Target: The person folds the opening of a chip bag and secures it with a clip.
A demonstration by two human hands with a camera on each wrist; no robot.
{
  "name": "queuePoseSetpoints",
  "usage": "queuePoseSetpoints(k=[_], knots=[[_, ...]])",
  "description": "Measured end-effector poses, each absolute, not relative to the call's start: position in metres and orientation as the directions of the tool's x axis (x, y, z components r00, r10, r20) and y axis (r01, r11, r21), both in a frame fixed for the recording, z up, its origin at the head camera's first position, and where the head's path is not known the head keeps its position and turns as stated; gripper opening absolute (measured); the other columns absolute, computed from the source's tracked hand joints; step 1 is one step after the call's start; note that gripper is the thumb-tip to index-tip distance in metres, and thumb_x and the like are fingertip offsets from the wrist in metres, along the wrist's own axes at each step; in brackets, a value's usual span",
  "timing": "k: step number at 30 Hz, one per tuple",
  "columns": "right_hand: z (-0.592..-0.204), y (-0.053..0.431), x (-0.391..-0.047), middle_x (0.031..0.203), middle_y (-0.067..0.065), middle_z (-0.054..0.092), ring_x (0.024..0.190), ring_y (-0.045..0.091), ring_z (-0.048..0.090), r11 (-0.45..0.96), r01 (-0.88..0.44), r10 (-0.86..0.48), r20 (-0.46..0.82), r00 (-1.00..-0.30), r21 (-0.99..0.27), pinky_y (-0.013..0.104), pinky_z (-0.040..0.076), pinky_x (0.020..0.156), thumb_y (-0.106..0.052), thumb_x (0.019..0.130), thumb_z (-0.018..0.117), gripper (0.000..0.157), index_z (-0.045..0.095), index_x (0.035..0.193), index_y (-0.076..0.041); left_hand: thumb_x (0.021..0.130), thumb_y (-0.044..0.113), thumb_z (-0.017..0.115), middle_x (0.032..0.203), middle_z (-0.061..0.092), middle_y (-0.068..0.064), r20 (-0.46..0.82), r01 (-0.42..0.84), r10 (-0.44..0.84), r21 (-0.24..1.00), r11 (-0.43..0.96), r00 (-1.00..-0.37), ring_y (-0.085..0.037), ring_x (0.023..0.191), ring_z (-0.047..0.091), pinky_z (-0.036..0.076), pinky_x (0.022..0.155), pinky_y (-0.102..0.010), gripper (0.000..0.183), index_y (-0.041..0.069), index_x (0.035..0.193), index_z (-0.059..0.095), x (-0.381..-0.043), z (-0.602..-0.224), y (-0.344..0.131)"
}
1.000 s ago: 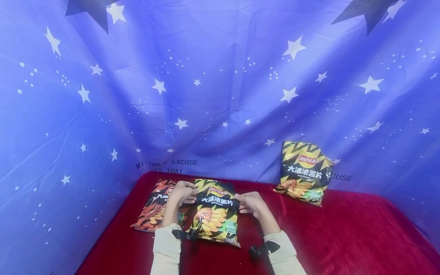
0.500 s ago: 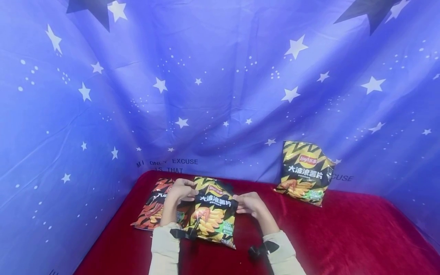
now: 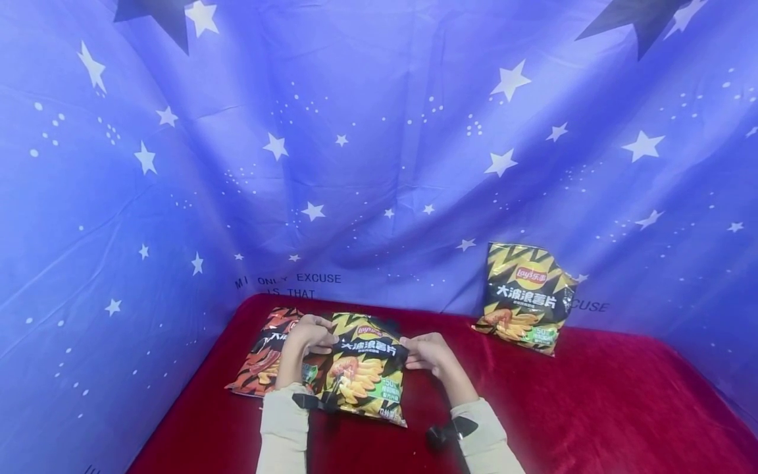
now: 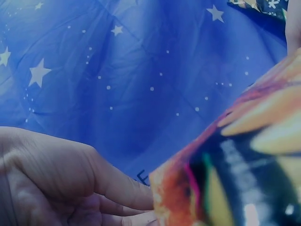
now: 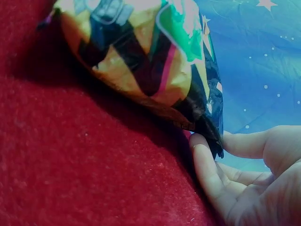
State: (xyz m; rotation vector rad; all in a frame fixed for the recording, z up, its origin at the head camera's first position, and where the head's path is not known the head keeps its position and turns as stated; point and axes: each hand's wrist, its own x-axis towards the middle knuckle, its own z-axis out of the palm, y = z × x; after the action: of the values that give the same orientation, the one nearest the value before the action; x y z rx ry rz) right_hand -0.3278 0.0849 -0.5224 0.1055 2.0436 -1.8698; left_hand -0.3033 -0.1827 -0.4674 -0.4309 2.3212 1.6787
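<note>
A yellow-and-black bag of potato chips (image 3: 361, 368) is held by its two sides over the red cloth, its printed front toward me. My left hand (image 3: 308, 339) pinches its left edge; in the left wrist view the thumb (image 4: 124, 188) lies against the bag's edge. On the opposite side my right hand (image 3: 429, 352) grips the right edge between thumb and fingers, as the right wrist view shows. Partly behind my left hand and wrist is a red-and-black chip bag (image 3: 257, 372) on the cloth.
Another yellow-and-black chip bag (image 3: 524, 299) leans upright against the blue star-printed curtain (image 3: 379, 164) at the back right. Red velvety cloth (image 3: 616, 395) covers the table, and the curtain borders it at the back and sides.
Both hands have shifted the held bag slightly left. Its top edge rose a little, then dropped back. The other two bags have stayed in place.
</note>
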Motion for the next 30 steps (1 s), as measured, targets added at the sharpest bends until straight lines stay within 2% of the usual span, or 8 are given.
queuePoseSetpoints(k=[8, 15, 27, 30], knots=[[-0.5236, 0.0828, -0.3274, 0.065, 0.003, 0.067, 0.053, 0.008, 0.063, 0.137, 0.301, -0.156, -0.321, -0.934, -0.944, 0.023, 0.059, 0.054, -0.011, 0.097, 0.068, 0.030, 0.064, 0.109, 0.016, 0.090, -0.008, 0.066, 0.102, 0.071, -0.025, -0.370, -0.388, -0.120, 0.853, 0.349, -0.921, -0.031, 0.092, 0.073, 0.063, 0.072, -0.033, 0.035, -0.014, 0.123, 0.057, -0.3021, -0.4714, -0.1819], [-0.5251, 0.0827, -0.3276, 0.067, 0.004, 0.068, 0.053, 0.008, 0.063, 0.144, 0.298, -0.159, -0.319, -0.934, -0.944, 0.024, 0.059, 0.054, -0.012, 0.096, 0.069, 0.033, 0.065, 0.111, 0.017, 0.091, -0.007, 0.066, 0.109, 0.069, -0.028, -0.365, -0.380, -0.112, 0.855, 0.352, -0.924, -0.037, 0.101, 0.072, 0.063, 0.076, -0.037, 0.038, -0.015, 0.127, 0.055, -0.3005, -0.4691, -0.1810], [-0.5255, 0.0810, -0.3283, 0.065, 0.004, 0.068, 0.053, 0.009, 0.063, 0.153, 0.298, -0.132, -0.319, -0.939, -0.942, 0.024, 0.059, 0.054, -0.014, 0.096, 0.070, 0.033, 0.066, 0.111, 0.016, 0.093, -0.005, 0.065, 0.122, 0.064, -0.032, -0.352, -0.366, -0.104, 0.871, 0.328, -0.930, -0.040, 0.105, 0.070, 0.063, 0.078, -0.037, 0.040, -0.015, 0.130, 0.054, -0.2997, -0.4680, -0.1816], [-0.5249, 0.0807, -0.3279, 0.065, 0.004, 0.067, 0.053, 0.009, 0.063, 0.153, 0.293, -0.130, -0.313, -0.941, -0.944, 0.024, 0.059, 0.053, -0.013, 0.096, 0.069, 0.033, 0.066, 0.111, 0.016, 0.093, -0.005, 0.066, 0.120, 0.064, -0.031, -0.345, -0.362, -0.109, 0.875, 0.323, -0.932, -0.039, 0.105, 0.070, 0.063, 0.078, -0.037, 0.041, -0.014, 0.131, 0.054, -0.3000, -0.4679, -0.1816]])
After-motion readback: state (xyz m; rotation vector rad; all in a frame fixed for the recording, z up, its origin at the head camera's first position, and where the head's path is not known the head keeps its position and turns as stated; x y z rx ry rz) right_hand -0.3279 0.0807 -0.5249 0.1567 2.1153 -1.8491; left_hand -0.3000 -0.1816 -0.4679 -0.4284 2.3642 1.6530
